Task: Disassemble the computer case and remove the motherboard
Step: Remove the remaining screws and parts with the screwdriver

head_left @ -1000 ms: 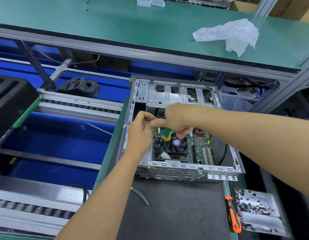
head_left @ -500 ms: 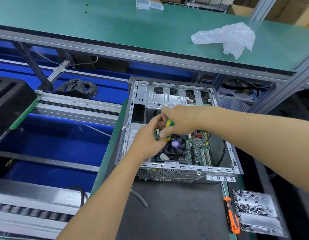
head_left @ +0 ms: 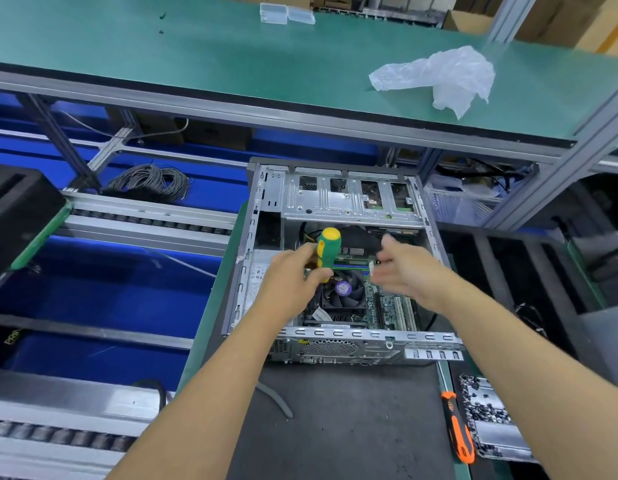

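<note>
Nearest me, an orange screwdriver (head_left: 457, 431) is lying on the dark mat of the table (head_left: 352, 427), just beside a metal tray (head_left: 498, 441) of small screws at the right edge. A grey cable tie (head_left: 276, 400) is lying on the mat near my left forearm. Past that, the computer case (head_left: 335, 344) is lying on its side on the table, side panel off, open face up. Inside it the motherboard (head_left: 387, 303) is sitting flat on the floor of the case, with a black CPU fan (head_left: 345, 296) on it carrying a purple sticker. My left hand (head_left: 293, 275) is hovering over the case's left part, grip clamped round a green-and-yellow screwdriver (head_left: 326, 251), handle pointing up; its tip is hidden behind the hand. My right hand (head_left: 408, 268) is hovering over the board, just right of the fan, fingers apart and relaxed, blurred, holding nothing. The drive cage (head_left: 349, 199) is filling the far end of the case. Off to the left, a coil of grey wire (head_left: 151, 181) is resting by a roller track. Farthest, on the green upper shelf (head_left: 196, 57), a crumpled plastic bag (head_left: 439, 77) and two clear boxes (head_left: 286, 13) are lying
</note>
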`<state>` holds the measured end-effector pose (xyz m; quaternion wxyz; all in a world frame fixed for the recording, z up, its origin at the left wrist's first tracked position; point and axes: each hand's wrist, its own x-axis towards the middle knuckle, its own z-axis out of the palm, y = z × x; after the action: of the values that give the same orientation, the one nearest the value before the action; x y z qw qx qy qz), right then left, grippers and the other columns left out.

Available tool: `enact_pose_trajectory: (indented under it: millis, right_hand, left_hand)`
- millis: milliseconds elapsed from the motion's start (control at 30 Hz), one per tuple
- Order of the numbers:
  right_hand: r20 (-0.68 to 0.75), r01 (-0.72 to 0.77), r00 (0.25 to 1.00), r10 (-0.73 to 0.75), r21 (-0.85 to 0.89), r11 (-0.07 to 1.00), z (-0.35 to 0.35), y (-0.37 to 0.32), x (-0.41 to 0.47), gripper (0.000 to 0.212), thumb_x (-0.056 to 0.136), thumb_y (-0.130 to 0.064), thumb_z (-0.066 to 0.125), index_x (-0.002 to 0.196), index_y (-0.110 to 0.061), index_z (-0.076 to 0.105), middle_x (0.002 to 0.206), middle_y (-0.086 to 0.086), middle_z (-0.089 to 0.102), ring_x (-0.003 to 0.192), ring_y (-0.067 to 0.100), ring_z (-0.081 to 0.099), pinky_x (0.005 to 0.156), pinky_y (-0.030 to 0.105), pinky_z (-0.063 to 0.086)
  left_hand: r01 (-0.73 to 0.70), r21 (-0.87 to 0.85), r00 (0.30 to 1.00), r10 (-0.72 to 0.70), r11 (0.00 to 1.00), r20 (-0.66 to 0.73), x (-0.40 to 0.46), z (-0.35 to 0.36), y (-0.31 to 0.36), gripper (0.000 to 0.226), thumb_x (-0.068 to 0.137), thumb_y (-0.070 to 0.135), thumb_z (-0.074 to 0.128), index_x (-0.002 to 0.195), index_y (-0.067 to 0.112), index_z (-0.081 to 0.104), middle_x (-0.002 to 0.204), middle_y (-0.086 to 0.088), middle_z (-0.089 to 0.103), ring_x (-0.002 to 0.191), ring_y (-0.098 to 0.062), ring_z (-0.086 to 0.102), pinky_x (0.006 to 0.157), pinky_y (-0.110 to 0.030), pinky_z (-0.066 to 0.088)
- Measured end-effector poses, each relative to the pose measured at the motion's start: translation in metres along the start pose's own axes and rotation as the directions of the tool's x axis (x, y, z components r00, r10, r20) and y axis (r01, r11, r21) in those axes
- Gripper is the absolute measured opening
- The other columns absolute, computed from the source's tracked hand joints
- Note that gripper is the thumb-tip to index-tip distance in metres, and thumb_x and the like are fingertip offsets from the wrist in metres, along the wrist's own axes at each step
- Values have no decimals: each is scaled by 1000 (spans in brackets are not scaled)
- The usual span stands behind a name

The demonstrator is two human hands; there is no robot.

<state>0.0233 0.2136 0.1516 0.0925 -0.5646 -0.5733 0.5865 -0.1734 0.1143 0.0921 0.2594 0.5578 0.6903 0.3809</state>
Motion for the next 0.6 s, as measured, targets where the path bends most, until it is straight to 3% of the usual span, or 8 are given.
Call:
enact_pose_trajectory:
  millis: [33,100,167,233,333,367,467,600]
  right_hand:
    - [-88,-45,996,18,-317,947,-2,16,1,49,93,-57,51,122,-17,52,116,7,62,97,19,63,78,34,51]
    - [-57,28,995,-87,-663,748,-9,36,0,34,88,-50,64,111,-25,61,112,-1,65,98,16,59,81,34,48]
    - [26,111,993,-116,-553,826,-13,38,-6,25,89,-54,61,96,-30,69,98,-7,71,87,9,66,75,29,51]
    - [-13,209,972,-235,-414,886,-11,41,-11,28,93,-52,57,100,-27,66,96,-2,73,83,9,70,78,32,57]
    - [14,346,876,-481,-714,609,-12,50,-16,18,95,-40,57,101,-25,65,94,-10,67,84,5,62,82,30,53]
    - [6,380,848,-529,-704,600,-13,52,-18,17,94,-41,58,100,-27,66,93,-14,65,84,1,60,79,26,51]
    - [-154,388,843,-515,-488,782,-8,44,-25,23,90,-51,58,102,-32,63,95,-17,63,83,-5,58,71,12,42]
    - [-179,478,803,-569,-378,793,24,9,-21,45,74,-67,61,106,-36,59,95,-14,58,77,1,56,66,10,41]
  left_hand:
    - [2,-6,1000,-2,1000,2,0,0,0,24,91,35,64,112,26,60,99,4,66,103,-23,57,88,-45,49]
    - [3,-8,1000,-3,1000,2,0,0,1,25,91,35,64,113,24,60,100,5,66,104,-22,57,90,-45,49]
    - [3,9,1000,-3,1000,2,0,0,2,26,91,35,64,114,23,59,103,4,66,107,-21,57,92,-45,49]
    - [8,19,1000,-8,1000,0,0,-1,3,27,91,34,63,115,23,59,106,4,66,108,-19,57,93,-44,49]
    - [-5,-10,1000,5,1000,-6,-2,-2,4,23,91,32,64,111,23,58,101,6,66,104,-20,58,91,-45,49]
    - [-12,-10,1000,11,1000,-10,-2,-2,5,22,91,31,64,111,24,58,97,8,65,101,-20,57,89,-45,49]
    - [-26,32,1000,26,999,-7,-1,-1,6,18,90,33,65,105,23,62,90,9,63,96,-24,56,87,-47,48]
    - [-33,57,999,34,998,-17,-1,-1,6,14,88,33,69,91,28,56,83,12,59,92,-24,55,80,-43,48]
